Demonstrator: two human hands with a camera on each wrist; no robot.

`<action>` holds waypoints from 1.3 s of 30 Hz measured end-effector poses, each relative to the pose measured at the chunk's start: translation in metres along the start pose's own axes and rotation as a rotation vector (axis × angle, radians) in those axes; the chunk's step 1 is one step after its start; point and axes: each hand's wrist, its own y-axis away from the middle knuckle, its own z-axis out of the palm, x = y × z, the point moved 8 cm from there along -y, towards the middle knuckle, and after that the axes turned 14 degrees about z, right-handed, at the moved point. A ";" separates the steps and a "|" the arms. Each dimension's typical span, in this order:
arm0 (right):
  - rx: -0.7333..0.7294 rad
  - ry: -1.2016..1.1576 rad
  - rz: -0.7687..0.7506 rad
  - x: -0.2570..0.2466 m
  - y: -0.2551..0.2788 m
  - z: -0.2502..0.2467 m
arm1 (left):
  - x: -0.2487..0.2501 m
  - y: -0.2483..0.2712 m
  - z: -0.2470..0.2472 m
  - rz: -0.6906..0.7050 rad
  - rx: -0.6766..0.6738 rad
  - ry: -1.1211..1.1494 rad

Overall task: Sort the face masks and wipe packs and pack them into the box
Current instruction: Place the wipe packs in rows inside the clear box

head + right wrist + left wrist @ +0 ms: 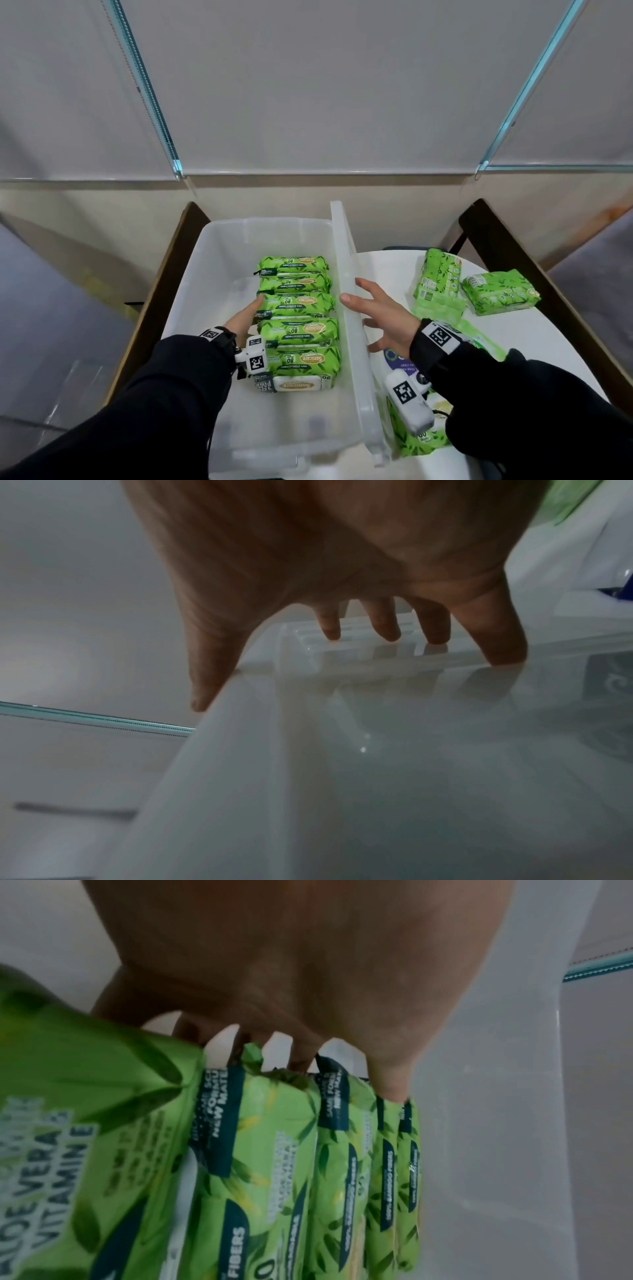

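Left hand [244, 317] flat against wipe packs [298, 305] in box [219, 274] mid-frame, right hand [380, 315] spread, fingers straight, propping lid [349, 274], holding nothing.

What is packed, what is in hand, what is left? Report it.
Done: five green wipe packs stand in a row inside the box. In hand: the left hand presses flat against that row; the right hand steadies the box's right rim, thumb over the edge. Left: two green packs and more packs under the right arm lie on the table. No face masks clearly show.
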 end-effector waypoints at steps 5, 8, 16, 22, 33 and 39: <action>0.034 -0.047 -0.032 -0.002 0.008 -0.023 | 0.064 -0.007 -0.036 0.192 0.391 -0.226; 0.126 -0.095 -0.067 -0.009 0.017 -0.062 | 0.185 0.020 -0.012 0.600 0.386 -0.224; 0.495 0.060 -0.242 -0.059 0.066 -0.238 | 0.417 0.175 0.204 1.081 -0.290 -0.343; 0.706 0.172 -0.253 -0.050 0.081 -0.385 | 0.381 0.153 0.382 0.675 -0.567 -0.429; 0.738 0.432 -0.176 0.053 0.012 -0.515 | 0.223 -0.025 0.490 0.604 -0.155 -1.189; 0.594 0.649 -0.156 0.057 -0.053 -0.519 | 0.147 -0.065 0.486 0.461 -0.098 -1.314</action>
